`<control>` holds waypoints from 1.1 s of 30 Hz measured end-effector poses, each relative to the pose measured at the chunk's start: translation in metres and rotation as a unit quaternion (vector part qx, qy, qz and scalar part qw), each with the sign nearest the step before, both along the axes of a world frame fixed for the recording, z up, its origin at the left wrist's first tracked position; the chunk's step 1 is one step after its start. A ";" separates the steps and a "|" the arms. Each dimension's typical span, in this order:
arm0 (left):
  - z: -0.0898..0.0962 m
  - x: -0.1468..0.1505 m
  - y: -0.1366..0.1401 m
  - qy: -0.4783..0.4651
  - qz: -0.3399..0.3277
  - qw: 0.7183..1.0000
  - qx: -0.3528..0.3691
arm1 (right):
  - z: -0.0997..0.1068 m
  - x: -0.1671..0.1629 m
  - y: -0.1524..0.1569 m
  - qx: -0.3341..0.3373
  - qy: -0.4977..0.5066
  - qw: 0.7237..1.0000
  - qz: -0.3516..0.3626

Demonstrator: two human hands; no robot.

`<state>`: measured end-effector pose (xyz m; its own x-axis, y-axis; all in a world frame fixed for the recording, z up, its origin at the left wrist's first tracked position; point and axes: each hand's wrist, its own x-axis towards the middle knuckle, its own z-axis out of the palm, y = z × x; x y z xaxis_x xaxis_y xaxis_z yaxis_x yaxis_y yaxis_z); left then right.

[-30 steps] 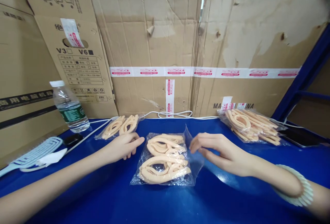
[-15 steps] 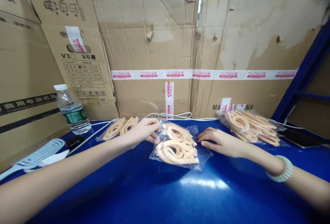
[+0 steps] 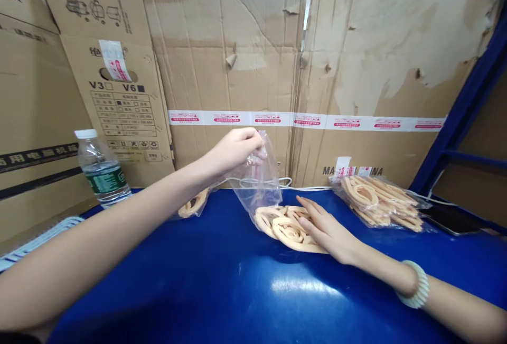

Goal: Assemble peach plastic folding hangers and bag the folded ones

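Observation:
My left hand [image 3: 244, 148] is raised and pinches a clear plastic bag [image 3: 263, 177], which hangs stretched down to the blue table. At the bag's lower end lie several pale, wood-coloured pieces [image 3: 291, 230] with curved, swirling cut-outs; I cannot tell whether they are still partly inside it. Beside and against their right side rests my right hand [image 3: 327, 230], its fingers stretched out and holding nothing. A second bagged piece [image 3: 194, 204] of the same kind shows partly behind my left forearm.
A larger bagged stack of such pieces [image 3: 380, 201] lies at the right, with a dark phone [image 3: 451, 221] beyond it. On the left stand a water bottle [image 3: 102, 169] and a pale blue hairbrush [image 3: 43, 241]. Cardboard [image 3: 237, 80] walls the back of the blue table [image 3: 190, 286].
My left hand has risen, pulling the bag upward off the pieces. The pieces now lie bare at least in part, and my right hand has moved down against them.

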<state>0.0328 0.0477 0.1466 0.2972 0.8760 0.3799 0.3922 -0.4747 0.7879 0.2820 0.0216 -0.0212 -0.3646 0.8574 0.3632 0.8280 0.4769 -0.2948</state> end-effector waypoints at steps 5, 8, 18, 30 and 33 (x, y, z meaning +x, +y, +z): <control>0.018 -0.050 0.006 0.081 0.110 0.987 0.084 | -0.003 -0.002 -0.003 0.008 -0.055 0.998 0.008; 0.016 -0.101 0.018 0.151 0.250 0.948 0.126 | -0.005 -0.002 -0.002 0.010 -0.068 0.998 0.005; -0.081 -0.217 0.018 0.290 0.335 0.896 -0.036 | -0.013 0.000 0.000 0.013 -0.086 0.996 0.009; -0.084 -0.306 -0.073 0.346 0.213 0.912 -0.062 | 0.013 -0.019 -0.013 0.086 -0.038 0.994 0.057; -0.091 -0.306 -0.079 0.354 0.196 0.912 -0.065 | 0.017 -0.023 -0.018 0.102 -0.034 0.991 0.079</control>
